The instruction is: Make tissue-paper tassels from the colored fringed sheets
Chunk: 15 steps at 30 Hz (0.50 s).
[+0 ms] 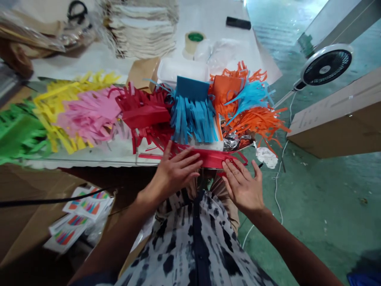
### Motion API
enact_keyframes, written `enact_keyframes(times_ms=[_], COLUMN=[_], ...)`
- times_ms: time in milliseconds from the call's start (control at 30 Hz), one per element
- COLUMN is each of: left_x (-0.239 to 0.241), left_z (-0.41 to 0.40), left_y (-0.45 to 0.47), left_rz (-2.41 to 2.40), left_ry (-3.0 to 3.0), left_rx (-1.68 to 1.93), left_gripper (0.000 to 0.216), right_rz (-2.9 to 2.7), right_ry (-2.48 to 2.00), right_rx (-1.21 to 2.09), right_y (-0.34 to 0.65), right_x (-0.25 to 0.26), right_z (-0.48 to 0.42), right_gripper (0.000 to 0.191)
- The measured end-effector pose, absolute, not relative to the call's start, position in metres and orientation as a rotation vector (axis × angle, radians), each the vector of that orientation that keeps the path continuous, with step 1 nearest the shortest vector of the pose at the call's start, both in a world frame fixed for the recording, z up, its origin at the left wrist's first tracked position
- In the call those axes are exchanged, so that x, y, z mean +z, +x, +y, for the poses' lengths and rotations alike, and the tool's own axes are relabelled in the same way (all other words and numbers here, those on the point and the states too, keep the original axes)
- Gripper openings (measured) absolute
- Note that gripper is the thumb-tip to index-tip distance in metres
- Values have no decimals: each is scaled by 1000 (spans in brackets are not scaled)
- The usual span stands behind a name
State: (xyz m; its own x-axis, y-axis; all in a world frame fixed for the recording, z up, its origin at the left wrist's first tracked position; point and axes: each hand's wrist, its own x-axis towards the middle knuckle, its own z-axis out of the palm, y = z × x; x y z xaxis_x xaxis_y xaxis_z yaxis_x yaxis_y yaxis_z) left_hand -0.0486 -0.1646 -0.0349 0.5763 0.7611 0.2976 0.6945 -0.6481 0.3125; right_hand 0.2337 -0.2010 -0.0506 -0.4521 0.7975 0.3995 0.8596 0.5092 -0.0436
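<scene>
At table (89, 161) edge, red paper strip (212, 159) under flattened fingers (190, 157) (nothing gripped), left hand (175, 172) mid-strip, right hand (242, 184) at end

- Two hands: left hand (175, 171), right hand (242, 186).
- One loose red strip (212, 159).
- Seven fringe piles, one per colour: green (18, 135), yellow (56, 99), pink (89, 113), red (143, 113), blue (193, 111), orange (256, 121), light blue (251, 95).
- One tape roll (193, 41).
- One white tray (183, 69).
- One stack of cloth bags (139, 33).
- One pair of scissors (76, 12).
- One black bar (238, 22).
- One fan (326, 65).
- One cardboard box (336, 119).
- Printed cards (79, 216): perhaps four, though they overlap and blur.
</scene>
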Motion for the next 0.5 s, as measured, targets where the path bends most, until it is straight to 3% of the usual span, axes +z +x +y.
enact_keyframes(times_ms=[133,267,333,400,500], left_x=[-16,-2,-5,-16,-40], left_z=[-162,-167,-170,-171,-169], left_y=[-86,-73,-48,-21,7], left_rz=[1606,2034,1811,1371,1226], left_ry=[2532,2300,2343,2522,2598], left_rx=[728,1089,1127,908,722], left_gripper=[16,18,9,25,39], right_rz=[-2381,-2357,-2363,-2374,-2397], right_ry=[-1370,-1357,-1368,-1393,-1418], right_rx=[-221,-218,-207,-188,-150], right_y=[240,234,232,230,230], right_x=[-44,-41,-39,-37,-34], right_z=[-196,-192,-190,-189,-186], right_gripper=[44,34,33,34,36])
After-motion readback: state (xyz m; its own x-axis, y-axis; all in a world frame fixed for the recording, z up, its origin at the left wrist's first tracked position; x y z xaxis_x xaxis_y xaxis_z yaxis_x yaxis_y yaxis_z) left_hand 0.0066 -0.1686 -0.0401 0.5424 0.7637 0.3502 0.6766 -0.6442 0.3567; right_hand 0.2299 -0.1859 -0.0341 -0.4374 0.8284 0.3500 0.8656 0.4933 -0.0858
